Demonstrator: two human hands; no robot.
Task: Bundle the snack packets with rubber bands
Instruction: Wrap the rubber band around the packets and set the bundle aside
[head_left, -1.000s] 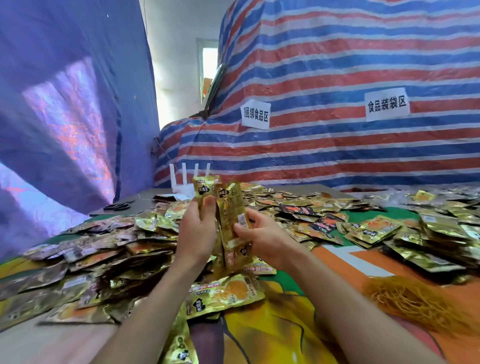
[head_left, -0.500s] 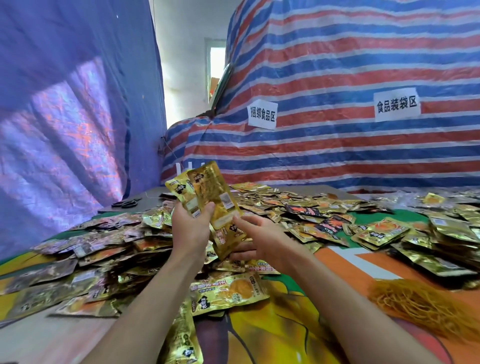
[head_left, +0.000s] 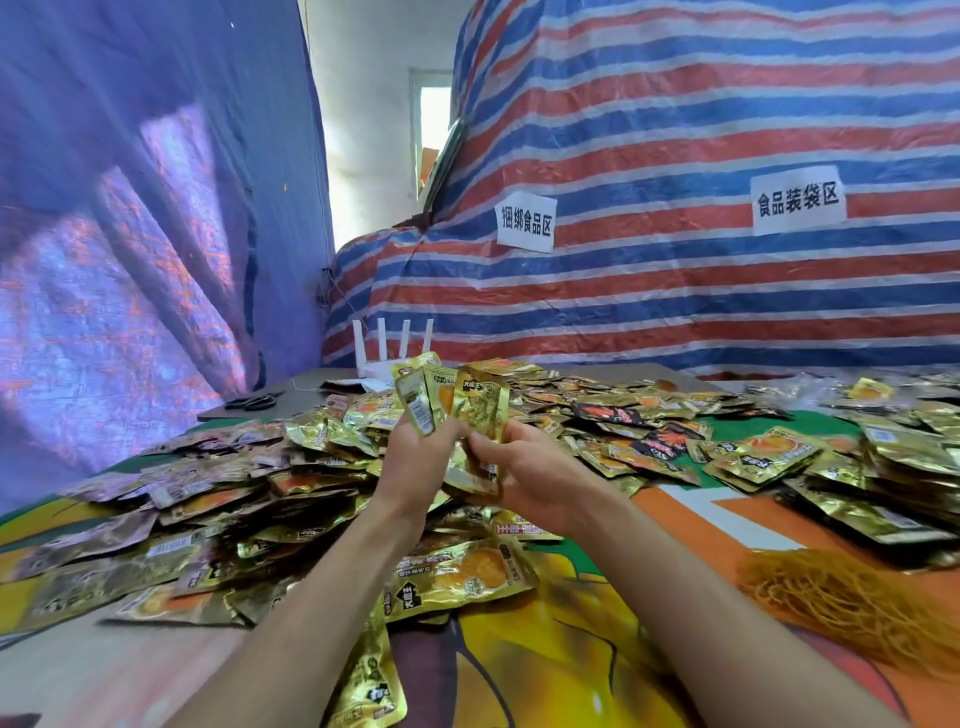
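- Along the left edge of the desk (head_left: 727, 514) hangs a blue tarpaulin (head_left: 130, 208), and a striped tarpaulin (head_left: 675, 130) rises behind the far edge. Black scissors (head_left: 254, 401) lie near the far left corner.
- Loose snack packets (head_left: 208, 499) are heaped over the left half of the desk, overlapping every way.
- My left hand (head_left: 415, 460) holds a fan of gold packets (head_left: 452, 405) upright above the middle of the desk. My fingers are curled tight round their lower ends.
- These foil pouches look light, flat and glossy, so I expect them to slide on one another and splay, as the tops do now. They crinkle and bend rather than hold stiff.
- I judge the best hold is across the lower half with the edges squared, squeezing on the flat faces and not the sealed rims.
- My right hand (head_left: 535, 470) meets the fan from the right, fingers clamped on the lower part of the rightmost pouches.
- More packets spread towards the far right corner and the right edge.
- A tangled orange heap of rubber bands (head_left: 841, 603) lies by the near right corner, well apart from both hands. They look thin, stretchy and snarled, so one should be pinched out singly. I see no band on the fan yet.
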